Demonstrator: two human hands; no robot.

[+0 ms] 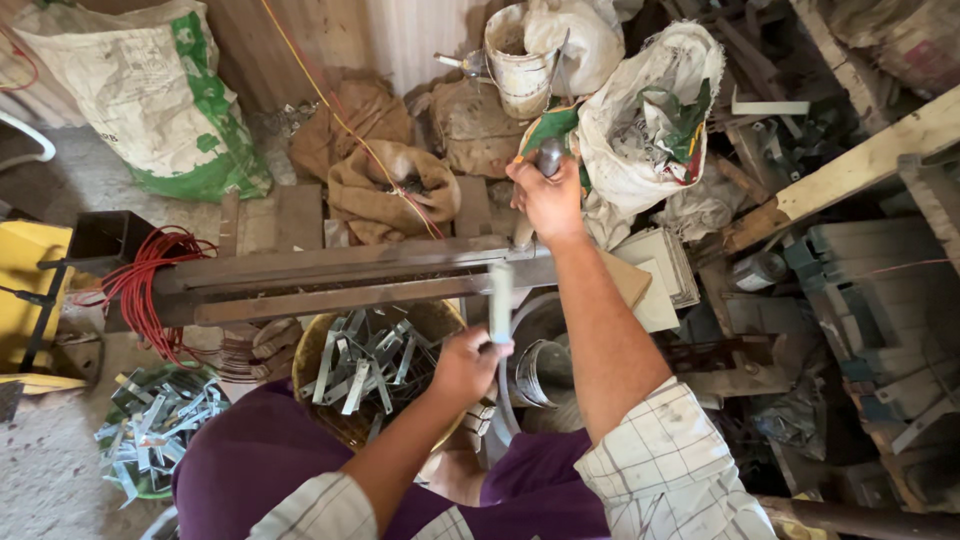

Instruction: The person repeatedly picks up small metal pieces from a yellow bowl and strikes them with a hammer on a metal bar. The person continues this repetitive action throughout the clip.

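Cluttered workshop floor, sacks around. We grip grey lever handle (549,157) in closed right hand (547,200), above steel bench (330,280). Our left hand (468,365) pinches flat metal strip (500,300) upright against bench edge, basket of brackets (365,365) below.

We look down on our left hand (468,362), which grips a flat metal strip (500,300) held upright against the long steel beam (340,280). Our right hand (546,196) is closed around the handle of a lever (549,157) above the beam's far end. Below the beam sits a basket (318,350) full of bent metal clips (365,358); more clips lie in a pile on the floor (155,425). Red wire (145,280) coils at the beam's left end, and sacks (390,185) stand behind.
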